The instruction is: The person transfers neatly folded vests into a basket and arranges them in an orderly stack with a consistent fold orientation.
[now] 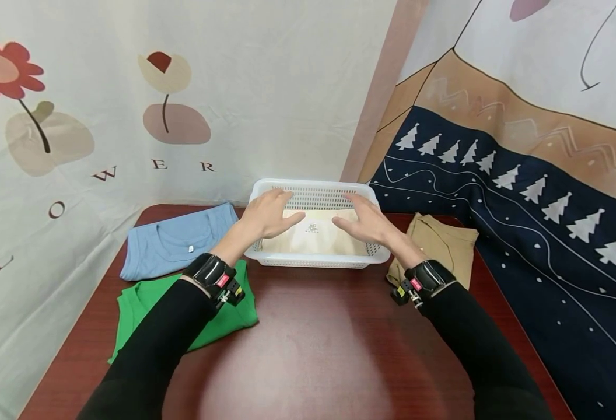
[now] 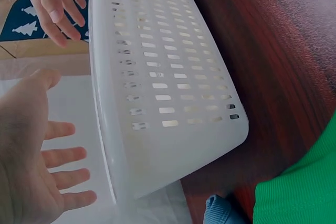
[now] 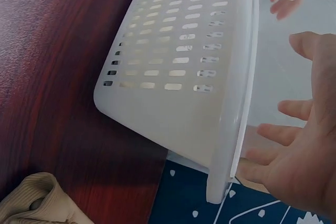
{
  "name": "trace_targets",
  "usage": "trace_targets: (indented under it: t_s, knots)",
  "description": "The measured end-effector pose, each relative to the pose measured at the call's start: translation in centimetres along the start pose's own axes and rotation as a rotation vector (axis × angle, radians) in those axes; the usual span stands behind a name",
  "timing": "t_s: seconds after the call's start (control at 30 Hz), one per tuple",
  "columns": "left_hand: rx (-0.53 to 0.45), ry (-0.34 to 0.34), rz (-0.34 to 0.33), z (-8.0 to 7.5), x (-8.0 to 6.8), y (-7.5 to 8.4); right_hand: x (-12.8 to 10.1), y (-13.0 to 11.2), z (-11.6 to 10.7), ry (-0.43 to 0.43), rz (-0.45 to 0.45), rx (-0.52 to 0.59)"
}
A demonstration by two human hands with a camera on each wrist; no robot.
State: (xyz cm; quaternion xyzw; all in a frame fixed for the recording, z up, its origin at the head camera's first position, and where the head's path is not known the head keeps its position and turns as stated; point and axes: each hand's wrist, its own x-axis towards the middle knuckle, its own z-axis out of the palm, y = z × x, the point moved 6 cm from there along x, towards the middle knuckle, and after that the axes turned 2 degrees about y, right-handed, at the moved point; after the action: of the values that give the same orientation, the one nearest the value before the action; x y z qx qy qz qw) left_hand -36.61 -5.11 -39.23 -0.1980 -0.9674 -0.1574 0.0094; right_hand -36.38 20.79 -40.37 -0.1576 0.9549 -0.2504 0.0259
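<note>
A white perforated plastic basket (image 1: 313, 262) stands toward the back of the table, with a folded cream garment (image 1: 313, 240) lying inside it. Over the basket's left part is my left hand (image 1: 268, 214), fingers spread and holding nothing. My right hand (image 1: 364, 221) hovers over the right part, its fingers likewise extended and nothing in its grasp. Both wrist views show the hands above the rim, apart from each other. In the left wrist view the left hand (image 2: 31, 156) has its fingers straight; the right hand (image 3: 299, 145) looks similar in the right wrist view.
On the left of the reddish-brown table (image 1: 318, 350) lie a folded light-blue shirt (image 1: 156, 248) and, nearer, a folded green garment (image 1: 231, 318). A folded tan garment (image 1: 447, 242) lies at the right. Printed cloths (image 1: 539, 233) hang behind and beside the table.
</note>
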Motion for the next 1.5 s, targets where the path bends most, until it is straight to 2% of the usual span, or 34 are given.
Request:
trace_targets:
  t_s: [0.2,0.53,1.2,1.5]
  knots:
    - [0.058,0.007,0.043,-0.2,-1.1,0.3,-0.7,-0.5,0.1,0.020,-0.069,-0.101]
    - [0.029,0.005,0.044,-0.2,-3.1,-0.2,-1.9,-1.2,0.2,0.025,-0.086,-0.157]
    - [0.059,0.067,0.087,-1.2,-6.5,0.0,-4.7,-3.8,0.5,0.038,-0.182,-0.165]
    - [0.044,0.089,0.090,-1.3,-8.7,-0.7,-5.8,-5.3,1.2,0.077,-0.273,-0.196]
